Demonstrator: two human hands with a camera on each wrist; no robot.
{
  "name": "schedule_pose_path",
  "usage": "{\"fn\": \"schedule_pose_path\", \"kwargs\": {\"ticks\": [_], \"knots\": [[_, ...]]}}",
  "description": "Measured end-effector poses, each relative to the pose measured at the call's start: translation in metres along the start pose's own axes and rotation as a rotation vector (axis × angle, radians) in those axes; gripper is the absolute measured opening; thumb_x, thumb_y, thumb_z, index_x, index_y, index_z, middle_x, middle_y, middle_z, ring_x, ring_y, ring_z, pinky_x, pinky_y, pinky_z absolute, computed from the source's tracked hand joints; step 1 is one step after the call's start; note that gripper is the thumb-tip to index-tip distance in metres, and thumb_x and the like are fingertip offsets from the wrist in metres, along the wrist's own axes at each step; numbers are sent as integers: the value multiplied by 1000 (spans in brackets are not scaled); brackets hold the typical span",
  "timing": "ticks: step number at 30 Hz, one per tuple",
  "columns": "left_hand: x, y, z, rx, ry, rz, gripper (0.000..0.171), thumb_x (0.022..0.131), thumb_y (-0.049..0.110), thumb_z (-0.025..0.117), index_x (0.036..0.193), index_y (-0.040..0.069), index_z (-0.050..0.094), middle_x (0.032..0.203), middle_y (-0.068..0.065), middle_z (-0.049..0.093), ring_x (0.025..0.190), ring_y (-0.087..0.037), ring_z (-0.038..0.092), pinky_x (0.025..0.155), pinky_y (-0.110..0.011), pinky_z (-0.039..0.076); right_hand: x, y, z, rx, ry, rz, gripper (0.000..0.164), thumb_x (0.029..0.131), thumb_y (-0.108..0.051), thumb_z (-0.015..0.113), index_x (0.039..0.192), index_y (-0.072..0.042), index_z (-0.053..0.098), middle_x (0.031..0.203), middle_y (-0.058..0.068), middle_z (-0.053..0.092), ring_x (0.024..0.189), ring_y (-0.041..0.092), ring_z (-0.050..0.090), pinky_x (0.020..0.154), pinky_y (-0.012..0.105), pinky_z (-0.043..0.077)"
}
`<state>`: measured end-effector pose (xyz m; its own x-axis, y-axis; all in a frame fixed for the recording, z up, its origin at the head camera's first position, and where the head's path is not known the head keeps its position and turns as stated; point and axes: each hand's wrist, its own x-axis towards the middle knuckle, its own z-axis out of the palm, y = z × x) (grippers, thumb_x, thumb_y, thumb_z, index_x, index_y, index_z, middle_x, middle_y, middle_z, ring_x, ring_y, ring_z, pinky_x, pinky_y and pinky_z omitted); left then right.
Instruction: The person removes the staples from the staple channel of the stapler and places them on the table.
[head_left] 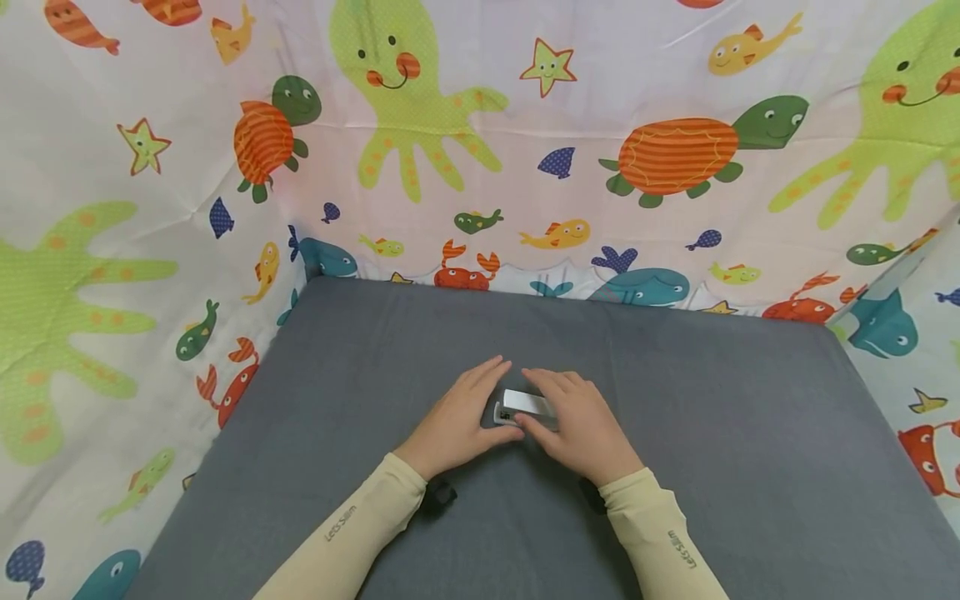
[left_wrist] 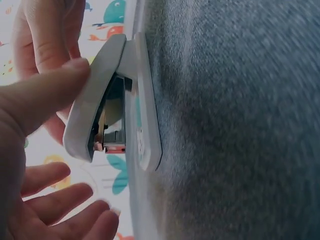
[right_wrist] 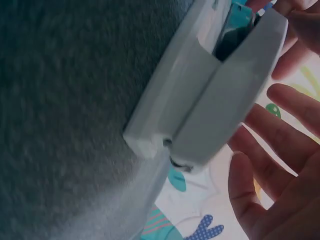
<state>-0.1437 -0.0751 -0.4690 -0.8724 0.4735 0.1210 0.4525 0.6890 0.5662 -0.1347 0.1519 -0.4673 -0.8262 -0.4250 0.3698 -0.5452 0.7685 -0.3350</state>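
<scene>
A light grey stapler (head_left: pixel 525 402) sits on its base on the dark grey cloth, its mouth end toward the left. My left hand (head_left: pixel 459 417) curves loosely beside that end, fingers apart. The left wrist view shows its thumb (left_wrist: pixel 50 95) overlapping the stapler's top arm (left_wrist: pixel 82 125), with the other fingers spread below. My right hand (head_left: pixel 583 425) arches over the right end of the stapler and partly hides it. In the right wrist view, its relaxed thumb (right_wrist: pixel 242 175) and fingers lie beside the stapler body (right_wrist: pixel 225 105), not curled round it.
Grey cloth (head_left: pixel 375 350) covers the table. A white curtain (head_left: pixel 480 50) printed with sea animals hangs along the back and both sides. Pale sleeves (head_left: pixel 360 525) cover both forearms, and dark straps (head_left: pixel 440 495) show under the wrists.
</scene>
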Motion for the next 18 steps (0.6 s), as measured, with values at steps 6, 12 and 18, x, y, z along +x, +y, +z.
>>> {"fn": "schedule_pose_path", "kwargs": {"ticks": [6, 12, 18], "knots": [[6, 2, 6, -9, -12, -32, 86, 88, 46, 77, 158, 24, 33, 150, 3, 51, 132, -14, 54, 106, -38, 49, 0, -4, 8, 6, -7, -19, 53, 92, -40, 74, 137, -17, 61, 128, 0, 67, 112, 21, 61, 93, 46, 50], [10, 2, 9, -39, -38, -39, 78, 90, 31, 78, 156, 20, 38, 142, 1, 58, 122, -13, 60, 101, -35, 52, 0, -5, 16, -16, -16, -24, 49, 90, -32, 77, 135, -17, 63, 120, -1, 70, 106, 19, 60, 89, 39, 53], [13, -1, 9, -82, -21, -52, 69, 92, 22, 76, 153, 20, 44, 139, 1, 61, 109, -11, 61, 95, -33, 53, 2, -7, 20, -52, -13, -11, 45, 89, -27, 79, 130, -15, 66, 116, 0, 70, 104, 18, 59, 89, 36, 55]]}}
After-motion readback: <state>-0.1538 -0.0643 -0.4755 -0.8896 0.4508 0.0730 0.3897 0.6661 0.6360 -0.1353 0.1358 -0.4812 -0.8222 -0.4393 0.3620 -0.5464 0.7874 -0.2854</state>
